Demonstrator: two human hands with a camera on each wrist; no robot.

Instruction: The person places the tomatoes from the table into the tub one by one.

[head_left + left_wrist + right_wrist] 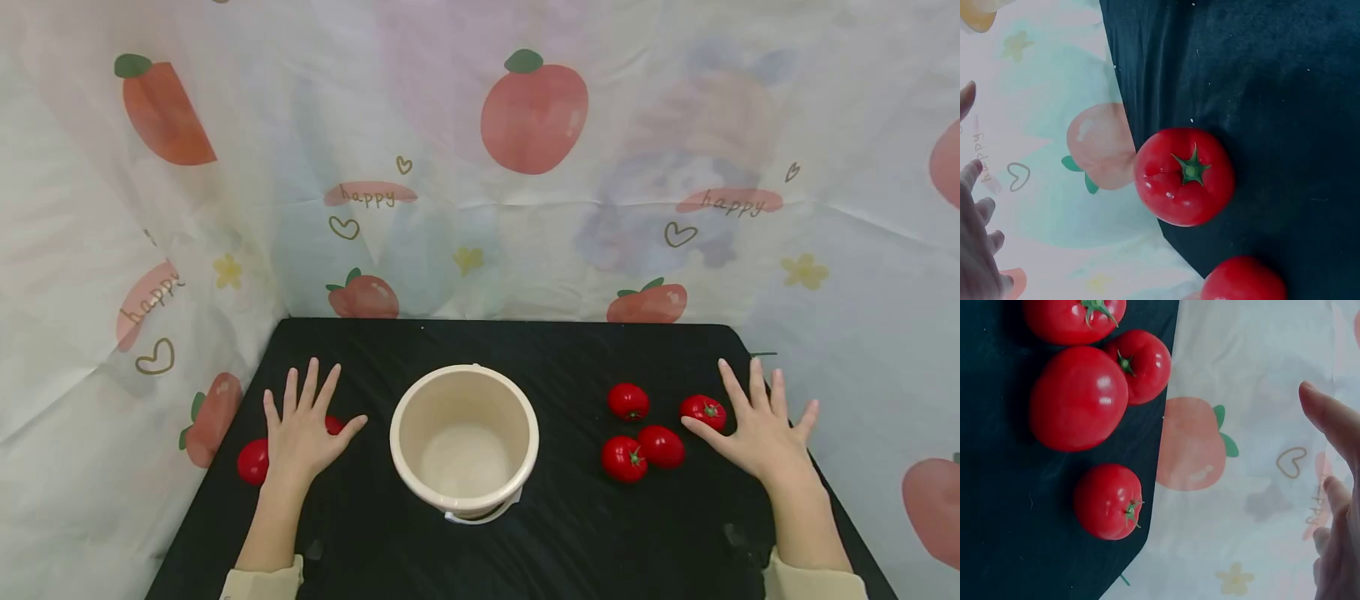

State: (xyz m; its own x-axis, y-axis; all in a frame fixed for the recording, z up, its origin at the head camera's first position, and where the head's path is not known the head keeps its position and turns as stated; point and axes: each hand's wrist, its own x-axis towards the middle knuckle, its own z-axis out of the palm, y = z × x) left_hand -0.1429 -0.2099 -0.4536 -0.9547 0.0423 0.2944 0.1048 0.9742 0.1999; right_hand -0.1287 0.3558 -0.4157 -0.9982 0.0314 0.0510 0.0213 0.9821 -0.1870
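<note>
With its fingers spread, the left hand [303, 433] hovers over the left side of the table in the head view, holding nothing. It partly covers two red tomatoes; one tomato [252, 462] shows by the wrist, the other [333, 425] peeks out beside the thumb. In the left wrist view a tomato [1185, 177] with a green star-shaped stem appears whole. The right hand [765, 433], also spread and holding nothing, has its thumb tip near a tomato [703, 411]. Several more tomatoes [662, 447] sit in a group to its left. Between the hands stands a cream bucket [401, 467], its visible inside bare.
A black-covered table [555, 550] carries everything. The bucket's handle [483, 517] hangs down at the front. A pale curtain [450, 242] printed with fruit and hearts rises behind the table and along its sides.
</note>
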